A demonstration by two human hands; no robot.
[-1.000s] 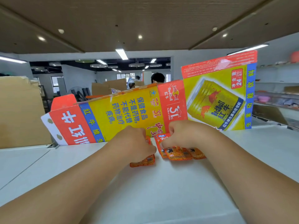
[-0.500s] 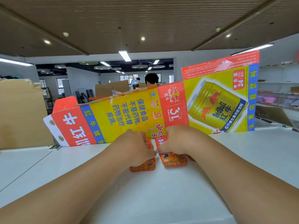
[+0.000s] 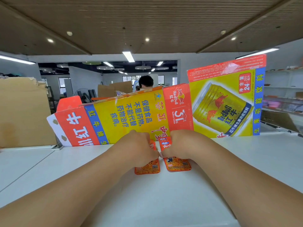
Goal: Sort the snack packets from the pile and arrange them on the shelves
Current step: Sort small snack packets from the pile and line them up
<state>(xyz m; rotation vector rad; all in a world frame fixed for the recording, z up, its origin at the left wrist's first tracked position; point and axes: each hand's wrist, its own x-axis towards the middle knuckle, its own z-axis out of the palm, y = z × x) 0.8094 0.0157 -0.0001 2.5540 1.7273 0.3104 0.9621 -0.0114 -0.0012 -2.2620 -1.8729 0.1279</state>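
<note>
Left hand (image 3: 137, 148) knuckles-up on the white bench (image 3: 164, 207), fingers curled down and gripping the left snack packet (image 3: 148, 168) by its far end. Only the near end of that orange packet visible, poking out from under the heel of the hand, flat on the bench. Right hand (image 3: 182, 145) just beside the left, fingertips nearly touching it, fingers likewise curled and pinching the right snack packet (image 3: 178, 166) near its red top edge, seen between the two hands. Near end of this packet also flat on the bench, out from below the right hand, orange with a printed food picture and a dark strip of text. Both packets side by side, long edges roughly parallel, a narrow gap of bench between them. Whether more packets under the right one: cannot tell. Both forearms bare, reaching forward from the lower corners.

Directly beyond the knuckles of both hands, a flattened Red Bull carton (image 3: 127, 115) standing on edge at the far side of the bench, yellow, red and blue, print turned at odd angles, its tallest panel with the can picture beyond and to the right of the right hand. Far to the left of the left hand, a sheet of brown cardboard (image 3: 23, 112), upright. Beyond the carton, above the hands, the dark-haired head of another person (image 3: 146, 81). Far off to the right of the right hand, white shelves (image 3: 282, 102) with small goods, too blurred to name.
</note>
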